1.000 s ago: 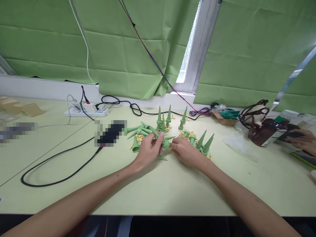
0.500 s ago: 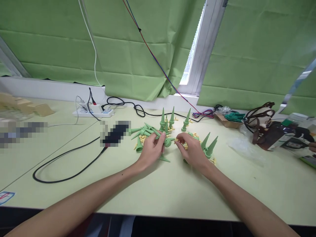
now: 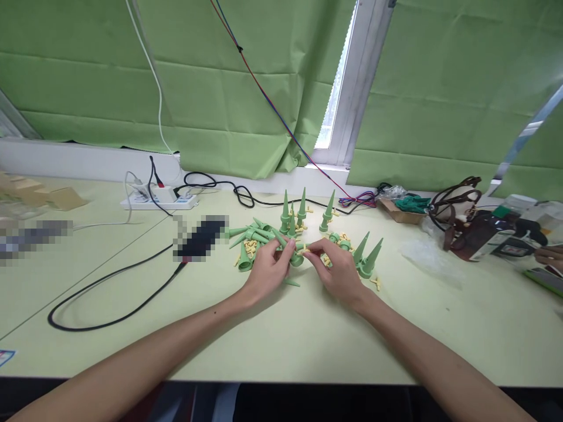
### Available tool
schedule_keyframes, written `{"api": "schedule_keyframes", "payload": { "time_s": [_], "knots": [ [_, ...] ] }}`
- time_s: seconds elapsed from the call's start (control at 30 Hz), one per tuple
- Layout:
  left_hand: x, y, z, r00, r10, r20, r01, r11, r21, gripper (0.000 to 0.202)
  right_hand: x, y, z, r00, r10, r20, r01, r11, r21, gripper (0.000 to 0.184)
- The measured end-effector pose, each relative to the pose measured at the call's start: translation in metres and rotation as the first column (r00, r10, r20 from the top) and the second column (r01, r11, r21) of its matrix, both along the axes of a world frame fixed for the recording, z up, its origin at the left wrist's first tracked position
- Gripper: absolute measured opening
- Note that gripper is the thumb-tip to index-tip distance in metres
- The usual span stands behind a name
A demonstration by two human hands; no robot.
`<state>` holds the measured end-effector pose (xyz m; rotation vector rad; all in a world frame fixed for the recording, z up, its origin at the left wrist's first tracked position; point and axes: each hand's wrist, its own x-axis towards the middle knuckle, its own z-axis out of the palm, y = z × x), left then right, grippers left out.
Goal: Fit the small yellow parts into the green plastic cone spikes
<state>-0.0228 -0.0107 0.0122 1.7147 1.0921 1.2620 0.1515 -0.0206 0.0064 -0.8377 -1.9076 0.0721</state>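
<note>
A heap of green cone-shaped plastic spikes (image 3: 259, 234) and small yellow fittings (image 3: 248, 247) lies on the pale green table (image 3: 308, 334). My left hand (image 3: 266, 271) is closed around one green spike (image 3: 290, 251), holding it just above the table. My right hand (image 3: 336, 269) pinches a small yellow fitting (image 3: 305, 251) at that spike's wide end. Several spikes stand upright behind my hands (image 3: 302, 205), and two more lean at my right hand's far side (image 3: 367, 258).
A black cable (image 3: 109, 281) loops over the table's left half. A white power strip (image 3: 158, 202) sits at the back left. A brown bag (image 3: 461, 225) and plastic wrap (image 3: 426, 255) lie at the right. Another person's hand (image 3: 549, 256) shows at the far right edge.
My right hand has moved left from the yellow fittings and brought one to the wide end of the spike in my left hand. The other person's hand drew back toward the right edge.
</note>
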Motion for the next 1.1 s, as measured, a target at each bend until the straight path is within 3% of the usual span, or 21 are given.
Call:
{"api": "schedule_keyframes", "payload": {
  "time_s": [0.2, 0.8, 1.1],
  "knots": [
    [0.0002, 0.0006, -0.0023, 0.999, 0.02, -0.032, -0.018, 0.998, 0.062, 0.038, 0.0001, 0.0013, -0.0027, 1.0, -0.003, -0.009, 0.002, 0.999, -0.032, 0.009],
    [-0.0002, 0.0012, -0.0022, 1.0, 0.017, 0.023, -0.018, 0.998, 0.061, 0.033, -0.0022, -0.0009, -0.002, 0.998, 0.034, -0.047, -0.036, 0.997, -0.061, 0.008],
    [-0.0002, -0.0011, -0.0019, 0.999, 0.026, -0.042, -0.018, 0.985, 0.169, 0.03, -0.0025, 0.0, -0.0036, 0.998, 0.04, -0.043, -0.043, 0.998, -0.056, 0.014]
  ]
}}
